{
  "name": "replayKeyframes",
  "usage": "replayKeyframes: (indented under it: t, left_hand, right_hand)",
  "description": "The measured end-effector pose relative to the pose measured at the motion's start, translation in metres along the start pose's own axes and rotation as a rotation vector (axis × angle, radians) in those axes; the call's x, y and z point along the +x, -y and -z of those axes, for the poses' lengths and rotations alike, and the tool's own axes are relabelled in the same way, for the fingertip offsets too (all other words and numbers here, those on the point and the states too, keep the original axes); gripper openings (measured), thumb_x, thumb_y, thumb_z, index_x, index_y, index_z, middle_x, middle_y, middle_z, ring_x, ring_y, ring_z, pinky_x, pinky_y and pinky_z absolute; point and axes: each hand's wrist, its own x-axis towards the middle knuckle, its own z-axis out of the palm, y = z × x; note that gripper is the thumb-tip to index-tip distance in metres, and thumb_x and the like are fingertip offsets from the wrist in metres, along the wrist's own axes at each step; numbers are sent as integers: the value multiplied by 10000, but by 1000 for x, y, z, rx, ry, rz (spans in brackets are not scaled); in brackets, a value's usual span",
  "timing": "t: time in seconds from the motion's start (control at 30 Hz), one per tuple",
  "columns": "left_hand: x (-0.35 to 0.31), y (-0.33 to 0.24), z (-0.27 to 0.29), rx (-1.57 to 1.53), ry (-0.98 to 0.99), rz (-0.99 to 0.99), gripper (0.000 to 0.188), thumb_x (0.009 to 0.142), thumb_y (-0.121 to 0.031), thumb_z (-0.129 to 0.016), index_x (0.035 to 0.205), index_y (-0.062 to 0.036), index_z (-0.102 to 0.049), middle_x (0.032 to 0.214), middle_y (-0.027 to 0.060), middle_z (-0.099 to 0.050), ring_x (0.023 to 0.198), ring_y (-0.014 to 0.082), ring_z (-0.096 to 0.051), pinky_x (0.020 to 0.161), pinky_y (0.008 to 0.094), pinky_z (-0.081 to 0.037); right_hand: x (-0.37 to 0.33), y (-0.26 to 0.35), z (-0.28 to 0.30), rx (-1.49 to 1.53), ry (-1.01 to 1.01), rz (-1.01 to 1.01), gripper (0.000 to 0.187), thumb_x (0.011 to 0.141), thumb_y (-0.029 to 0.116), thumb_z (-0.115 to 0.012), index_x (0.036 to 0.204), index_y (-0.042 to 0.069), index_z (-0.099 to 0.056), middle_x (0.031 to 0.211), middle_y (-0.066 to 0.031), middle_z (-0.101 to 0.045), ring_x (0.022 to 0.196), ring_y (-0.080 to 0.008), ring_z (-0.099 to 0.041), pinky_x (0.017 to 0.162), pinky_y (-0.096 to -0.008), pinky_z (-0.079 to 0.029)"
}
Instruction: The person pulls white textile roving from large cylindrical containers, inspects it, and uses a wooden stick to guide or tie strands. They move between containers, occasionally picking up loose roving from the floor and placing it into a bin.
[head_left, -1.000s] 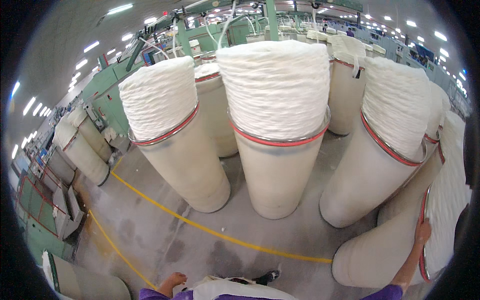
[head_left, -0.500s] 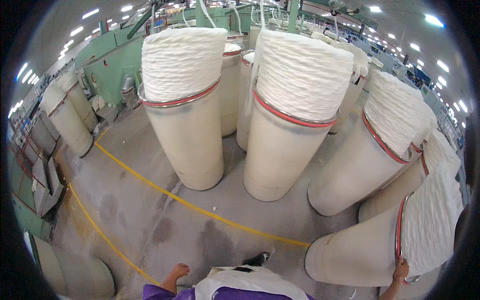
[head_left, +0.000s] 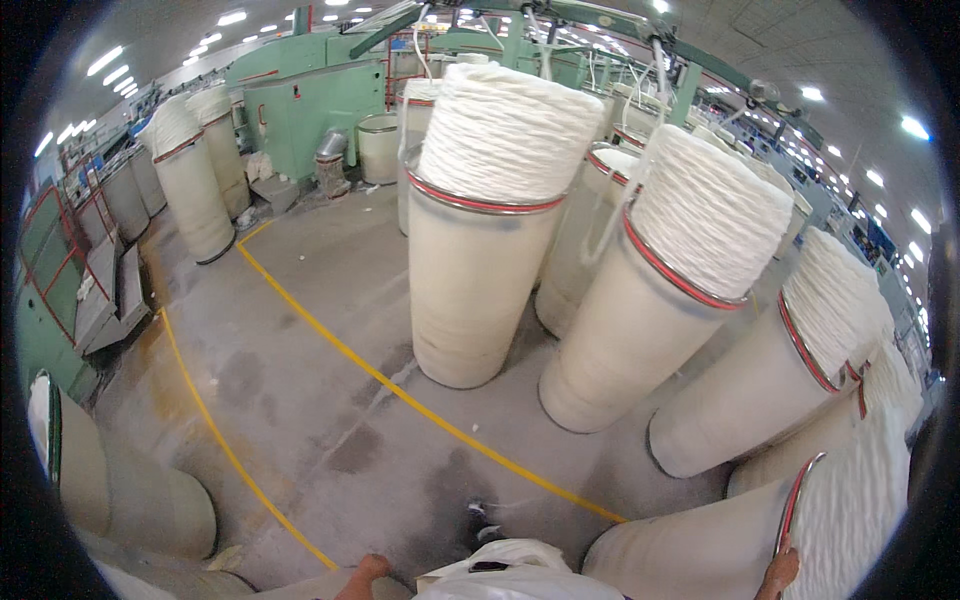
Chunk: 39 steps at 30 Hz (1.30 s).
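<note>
Down at the lower right, my right hand (head_left: 783, 570) is closed on the red-banded metal rim of a tall cream sliver can (head_left: 680, 540). A thick coil of white sliver (head_left: 850, 510) rises out of that can, beside my fingers. Low in front of my body is my left hand (head_left: 368, 572), apart from any can; its fingers are mostly hidden, so I cannot make out whether they are curled or spread. A white cloth (head_left: 500, 567) covers my front between the two hands.
More filled sliver cans stand ahead, one in the middle (head_left: 475, 290) and others (head_left: 630, 330) to its right. Yellow lines (head_left: 350, 355) cross the grey floor (head_left: 300, 400). Cans (head_left: 160, 500) stand at lower left. Green machinery (head_left: 330, 85) and a grey metal trough (head_left: 118, 300) lie beyond.
My view has turned left, so the cans ahead appear farther right. My right hand stays on the can's rim. My left hand shows lower in view.
</note>
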Motion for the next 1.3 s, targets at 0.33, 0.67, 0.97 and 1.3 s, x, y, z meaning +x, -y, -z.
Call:
replayKeyframes:
  t: [0.33,0.67,0.97,1.3]
  left_hand:
    - [77,80,92,-298,-128,-261,217,791,-249,-613,927,-94,-680,860,74,-684,800,233,-660,745,380,-519]
    - [53,110,338,-1161,-407,122,291,829,-114,-599,1060,63,-607,921,158,-666,787,213,-648,678,313,-542]
    - [94,279,445,-383,-105,93,254,809,-230,-545,937,-69,-693,958,99,-678,873,283,-647,756,409,-529]
    - [199,377,752,-834,-689,272,232,818,-254,-557,826,-42,-649,871,128,-663,866,307,-630,759,440,-499]
  right_hand:
    - [-27,162,52,-189,166,-46,337,823,430,-583,985,153,-685,994,-147,-675,905,-259,-670,752,-429,-538]
    - [-121,451,160,195,-133,271,247,894,163,-445,921,30,-651,907,-167,-679,814,-308,-676,657,-402,-552]
    - [-213,799,278,366,-74,578,270,913,190,-410,993,20,-604,930,-182,-670,833,-330,-663,679,-422,-535]
    - [-291,1105,400,383,-55,694,310,935,220,-372,1072,9,-552,956,-199,-659,855,-354,-649,704,-445,-517]
